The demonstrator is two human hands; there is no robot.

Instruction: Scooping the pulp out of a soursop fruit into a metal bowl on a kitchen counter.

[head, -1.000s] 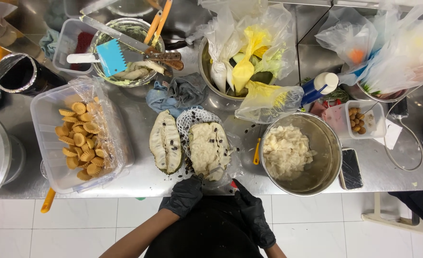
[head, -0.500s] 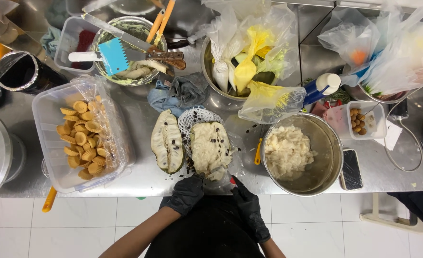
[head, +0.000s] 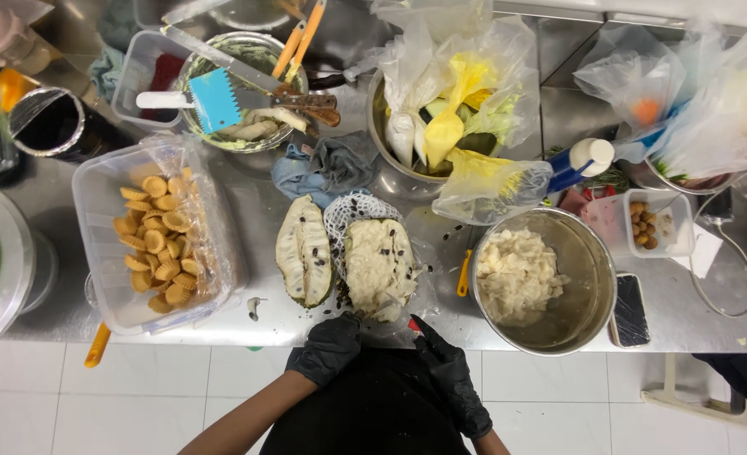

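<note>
The person stood at the near edge of a steel counter [head: 264, 211], both hands in black gloves. The left hand [head: 330, 345] was curled at the counter's edge, its fingers touching the near end of the right fruit half [head: 379, 265], which lay cut side up on a white foam net [head: 352, 211] with dark seeds showing in pale flesh. How tightly that hand gripped could not be told. The right hand [head: 451, 379] hung below the counter edge, fingers loosely bent, with a small red-tipped object [head: 414, 323] at its fingertips; whether it was pinched or merely touched could not be told. The other fruit half [head: 304, 250] lay just beside the first, to its left, also cut side up.

To the right stood a metal bowl [head: 588, 278] holding white pulp [head: 517, 276]. To the left sat a clear plastic tub [head: 104, 253] of small yellow cups [head: 158, 236]. Farther back were a grey cloth [head: 327, 167], a bowl of plastic bags [head: 458, 101], and a glass bowl [head: 247, 50] with a blue scraper [head: 213, 99] and a knife [head: 247, 72] laid across it.
</note>
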